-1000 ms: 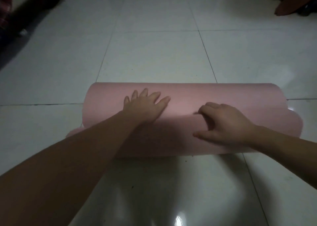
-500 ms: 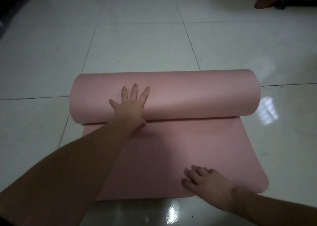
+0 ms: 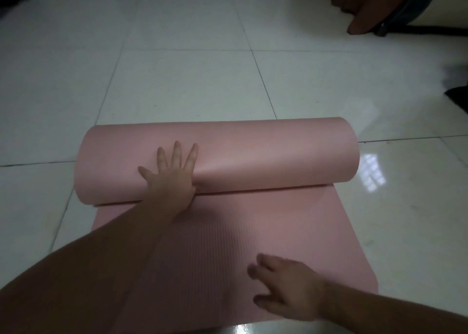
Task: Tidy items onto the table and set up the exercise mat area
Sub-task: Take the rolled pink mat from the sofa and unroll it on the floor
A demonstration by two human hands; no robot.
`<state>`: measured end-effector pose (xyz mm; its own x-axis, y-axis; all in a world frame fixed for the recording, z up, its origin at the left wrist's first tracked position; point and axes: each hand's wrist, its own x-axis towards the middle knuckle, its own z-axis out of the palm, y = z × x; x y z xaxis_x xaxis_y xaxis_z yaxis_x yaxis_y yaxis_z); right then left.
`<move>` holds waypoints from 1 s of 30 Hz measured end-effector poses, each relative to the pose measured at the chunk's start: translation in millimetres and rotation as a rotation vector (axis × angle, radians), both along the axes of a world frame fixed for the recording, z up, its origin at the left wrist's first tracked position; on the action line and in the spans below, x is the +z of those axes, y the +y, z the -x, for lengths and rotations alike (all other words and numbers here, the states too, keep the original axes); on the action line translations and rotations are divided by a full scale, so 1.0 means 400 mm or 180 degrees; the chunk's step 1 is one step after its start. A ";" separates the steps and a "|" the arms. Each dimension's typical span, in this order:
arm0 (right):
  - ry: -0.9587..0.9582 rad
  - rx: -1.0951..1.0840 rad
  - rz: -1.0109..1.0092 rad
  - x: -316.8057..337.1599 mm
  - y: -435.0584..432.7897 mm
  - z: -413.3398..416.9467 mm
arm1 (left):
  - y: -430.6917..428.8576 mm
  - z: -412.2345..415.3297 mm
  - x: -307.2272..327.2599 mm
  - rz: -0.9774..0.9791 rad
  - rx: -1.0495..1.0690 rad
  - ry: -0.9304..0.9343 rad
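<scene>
The floor [image 3: 177, 87] is laid with large, glossy white tiles divided by thin dark grout lines [image 3: 263, 80]. A bright grid-shaped reflection [image 3: 373, 174] lies on a tile at the right. Lighting is dim. At upper right, a reddish-brown cloth [image 3: 374, 6] hangs to the floor beside a dark furniture frame [image 3: 430, 30].

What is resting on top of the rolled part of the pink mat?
Only the left hand, fingers spread, rests on the roll. The right hand lies on the flat part instead. The roll's surface under the palm is hidden.
</scene>
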<state>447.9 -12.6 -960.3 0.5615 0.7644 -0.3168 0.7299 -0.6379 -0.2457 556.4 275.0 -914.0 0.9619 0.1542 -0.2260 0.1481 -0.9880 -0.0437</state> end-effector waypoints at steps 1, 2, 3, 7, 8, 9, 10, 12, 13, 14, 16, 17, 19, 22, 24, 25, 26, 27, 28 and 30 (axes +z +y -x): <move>-0.0312 -0.0082 -0.0100 0.016 0.010 -0.044 | 0.003 0.001 -0.002 -0.0013 -0.0035 -0.0019; -0.0720 -0.0157 -0.0100 0.030 0.019 -0.099 | 0.009 0.003 -0.003 -0.0045 -0.0086 -0.0052; -0.1098 -0.0298 -0.0013 0.054 0.034 -0.159 | 0.016 0.004 -0.007 -0.0108 -0.0154 -0.0116; -0.1472 -0.1166 0.0349 0.148 0.099 -0.318 | 0.031 0.007 -0.023 -0.0324 -0.0310 -0.0351; -0.1355 -0.1286 0.0540 0.148 0.113 -0.339 | 0.032 0.008 -0.027 -0.0339 -0.0321 -0.0374; -0.1235 -0.1370 0.0720 0.147 0.127 -0.355 | 0.035 0.006 -0.030 -0.0339 -0.0345 -0.0422; -0.1182 -0.1423 0.0808 0.142 0.136 -0.366 | 0.037 0.008 -0.032 -0.0327 -0.0379 -0.0481; -0.1199 -0.1471 0.0887 0.122 0.146 -0.384 | 0.045 0.005 -0.029 -0.0236 -0.0442 -0.0481; -0.1181 -0.1508 0.0960 0.112 0.145 -0.390 | 0.049 -0.002 -0.025 -0.0187 -0.0483 -0.0365; -0.1136 -0.1524 0.1037 0.108 0.145 -0.393 | 0.053 -0.008 -0.017 -0.0108 -0.0501 -0.0182; -0.1080 -0.1528 0.1146 0.116 0.153 -0.400 | 0.067 -0.018 0.007 0.0134 -0.0478 0.0103; -0.1052 -0.1536 0.1180 0.123 0.154 -0.398 | 0.068 -0.018 0.016 0.0201 -0.0508 0.0183; -0.0992 -0.1547 0.1262 0.141 0.164 -0.404 | 0.087 -0.018 0.026 0.0300 -0.0606 0.0264; -0.0812 -0.1584 0.1289 0.126 0.170 -0.414 | 0.099 -0.016 0.006 0.0292 -0.0739 0.0198; -0.0731 -0.1501 0.1217 0.108 0.156 -0.431 | 0.092 -0.028 -0.009 0.0228 -0.0711 0.0237; -0.0660 -0.1466 0.1220 0.107 0.156 -0.438 | 0.089 -0.029 -0.015 0.0136 -0.0701 0.0285; -0.0629 -0.1445 0.1188 0.110 0.154 -0.439 | 0.083 -0.029 -0.012 0.0000 -0.0722 0.0288; -0.0686 -0.1404 0.1095 0.117 0.149 -0.433 | 0.079 -0.023 -0.008 -0.0078 -0.0765 0.0068; -0.0929 -0.1244 0.0880 0.128 0.139 -0.425 | 0.080 -0.014 -0.006 -0.0163 -0.0845 -0.0358; -0.1520 -0.0318 0.0397 0.151 0.104 -0.396 | 0.096 0.018 -0.030 -0.0074 -0.1068 -0.1210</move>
<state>606.1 28.9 -899.9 0.7347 0.6722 -0.0921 0.6760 -0.7137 0.1833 549.3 313.5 -926.0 0.9729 -0.1766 0.1495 -0.1676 -0.9833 -0.0708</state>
